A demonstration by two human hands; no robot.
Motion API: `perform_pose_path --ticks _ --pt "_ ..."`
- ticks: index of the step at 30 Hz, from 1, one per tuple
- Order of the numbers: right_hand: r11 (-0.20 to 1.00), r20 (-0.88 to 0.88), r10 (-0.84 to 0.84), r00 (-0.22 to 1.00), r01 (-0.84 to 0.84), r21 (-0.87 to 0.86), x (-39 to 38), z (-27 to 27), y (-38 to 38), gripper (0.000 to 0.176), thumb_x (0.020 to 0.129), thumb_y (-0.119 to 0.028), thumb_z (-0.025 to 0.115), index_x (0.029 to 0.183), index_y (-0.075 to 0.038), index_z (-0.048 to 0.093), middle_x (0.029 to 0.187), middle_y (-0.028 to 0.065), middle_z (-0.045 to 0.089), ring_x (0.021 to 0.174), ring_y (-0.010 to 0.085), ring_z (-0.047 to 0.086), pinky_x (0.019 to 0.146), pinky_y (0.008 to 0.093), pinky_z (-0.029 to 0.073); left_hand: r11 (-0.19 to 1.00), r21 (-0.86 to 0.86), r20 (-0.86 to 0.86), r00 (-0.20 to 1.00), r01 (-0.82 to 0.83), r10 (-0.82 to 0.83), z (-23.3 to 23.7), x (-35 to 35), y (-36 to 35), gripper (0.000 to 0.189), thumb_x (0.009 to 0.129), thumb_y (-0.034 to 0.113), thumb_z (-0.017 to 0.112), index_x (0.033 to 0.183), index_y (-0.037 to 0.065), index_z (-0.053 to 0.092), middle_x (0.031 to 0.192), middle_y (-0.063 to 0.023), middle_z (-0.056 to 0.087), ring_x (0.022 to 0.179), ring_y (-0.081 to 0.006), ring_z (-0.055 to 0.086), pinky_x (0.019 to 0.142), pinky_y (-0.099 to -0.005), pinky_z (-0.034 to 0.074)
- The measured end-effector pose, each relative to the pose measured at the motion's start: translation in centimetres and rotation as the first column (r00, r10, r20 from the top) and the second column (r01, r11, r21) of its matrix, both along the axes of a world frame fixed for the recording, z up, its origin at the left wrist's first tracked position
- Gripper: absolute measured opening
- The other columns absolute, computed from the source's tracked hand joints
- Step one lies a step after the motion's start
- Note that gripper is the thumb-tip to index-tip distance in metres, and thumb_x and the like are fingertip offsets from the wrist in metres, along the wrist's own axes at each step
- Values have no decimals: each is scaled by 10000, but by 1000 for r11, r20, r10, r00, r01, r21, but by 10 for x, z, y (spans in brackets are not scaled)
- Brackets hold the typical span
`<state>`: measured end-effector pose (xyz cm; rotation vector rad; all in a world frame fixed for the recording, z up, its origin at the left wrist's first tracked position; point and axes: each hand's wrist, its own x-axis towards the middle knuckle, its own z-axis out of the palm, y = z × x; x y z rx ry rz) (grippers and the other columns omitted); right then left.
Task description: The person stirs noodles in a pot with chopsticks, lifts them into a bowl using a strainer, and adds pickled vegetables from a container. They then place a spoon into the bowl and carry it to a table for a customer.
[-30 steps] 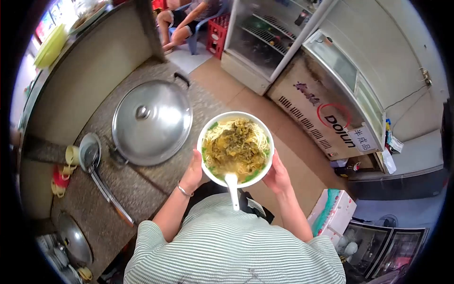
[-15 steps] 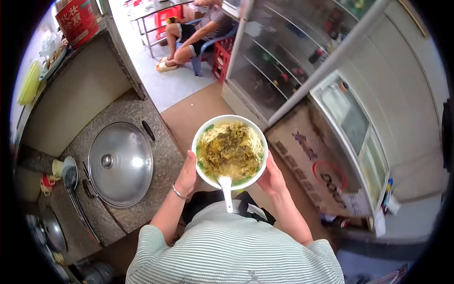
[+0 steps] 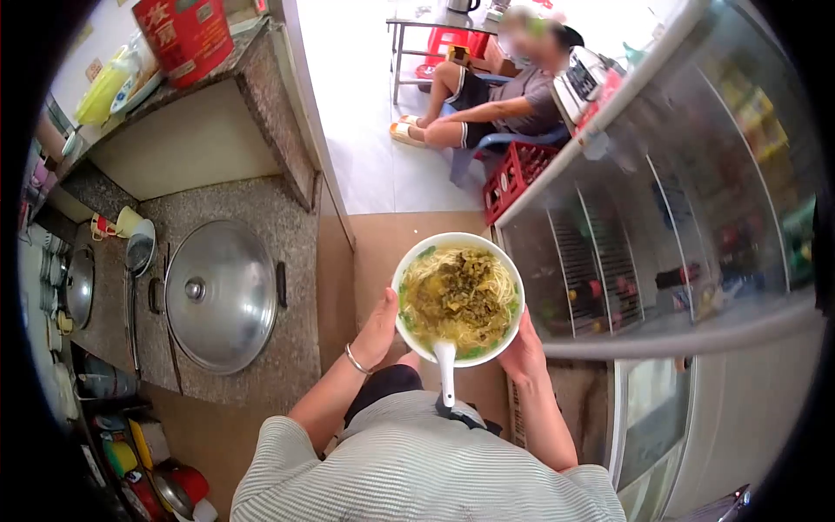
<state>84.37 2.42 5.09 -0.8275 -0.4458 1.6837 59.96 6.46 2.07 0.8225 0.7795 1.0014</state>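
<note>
Between both hands I carry a white bowl (image 3: pixel 403 324) of noodle soup, level in front of my body. Thin pale noodles (image 3: pixel 497 280) lie in broth under a heap of chopped dark green and yellow-brown topping (image 3: pixel 465 294), with green bits round the edge. A white soup spoon (image 3: pixel 447 376) rests in the bowl, its handle over the rim toward me. My left hand (image 3: pixel 377 329), a bracelet at its wrist, is closed on the bowl's left side. My right hand (image 3: pixel 524 350) grips the right side; its fingertips are hidden beneath the bowl.
At left is a stone counter (image 3: pixel 300 348) with a large lidded wok (image 3: pixel 222 296) and a long-handled ladle (image 3: pixel 137 252). A glass-door fridge (image 3: pixel 609 252) stands at right. Ahead, a person (image 3: pixel 487 109) sits in a blue chair beside a red crate (image 3: pixel 515 178) and a table (image 3: pixel 435 19).
My body has turned right and moved forward. The bowl, still in both hands, sits slightly farther right and lower in view. The fridge and the seated person appear closer.
</note>
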Motion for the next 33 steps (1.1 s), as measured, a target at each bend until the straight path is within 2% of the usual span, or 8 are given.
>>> perform_pose_path --ticks 2,4,11,17,20,23,28,33 --pt "998 45 48 998 -50 38 6 -2 52 539 927 -381 482 1380 -144 313 1373 51 393 1256 224 385 1041 428 328 995 79 -43 997 -63 66 5 5 45 648 954 519 240 1393 43 262 1360 -86 396 1242 -155 383 1029 -309 325" --pt "995 47 84 995 -86 53 7 -1 101 566 914 -393 500 1382 -138 309 1380 52 382 1265 220 374 1043 422 325 995 46 11 996 -90 90 6 7 84 639 957 514 233 1401 54 239 1359 -83 387 1240 -149 375 1030 -305 320" --pt "981 -111 193 975 -190 34 2 4 286 475 924 -314 515 1328 -117 362 1312 63 454 1223 215 423 1040 389 330 983 26 -179 967 -179 181 7 -9 235 651 954 522 227 1401 49 233 1352 -91 394 1230 -163 395 1018 -320 347" --pt "938 -120 345 931 -337 78 -35 -7 467 500 924 -296 518 1350 -101 342 1332 64 436 1236 217 408 1047 389 320 932 39 -20 932 -361 362 5 -29 377 682 942 546 243 1399 40 231 1345 -105 399 1232 -190 399 1031 -340 346" --pt "913 -115 408 906 -407 39 -65 -15 557 506 927 -274 517 1361 -102 322 1344 65 418 1240 217 402 1054 384 307 897 -78 59 897 -434 439 19 -52 448 712 929 566 263 1400 34 227 1365 -116 384 1238 -202 400 1038 -354 341" --pt "863 -93 505 858 -505 25 -91 -7 656 525 923 -278 525 1367 -101 308 1351 61 410 1247 215 394 1055 383 306 861 -111 290 813 -496 505 43 -65 526 712 910 582 314 1387 61 219 1322 -119 404 1203 -205 440 991 -354 403" --pt "768 -39 640 767 -641 -3 -152 -18 799 632 896 -364 552 1390 -95 264 1368 58 393 1254 211 387 1052 370 308 787 -143 192 763 -601 617 -21 -116 635 743 901 599 325 1398 61 205 1343 -119 373 1239 -199 388 1015 -347 367" --pt "707 -10 707 708 -706 39 -235 -43 938 530 920 -367 501 1359 -122 336 1347 58 435 1237 229 414 1039 416 327 728 -134 80 725 -673 684 -67 -189 758 769 905 609 304 1425 59 172 1397 -114 313 1287 -197 317 1058 -323 283"
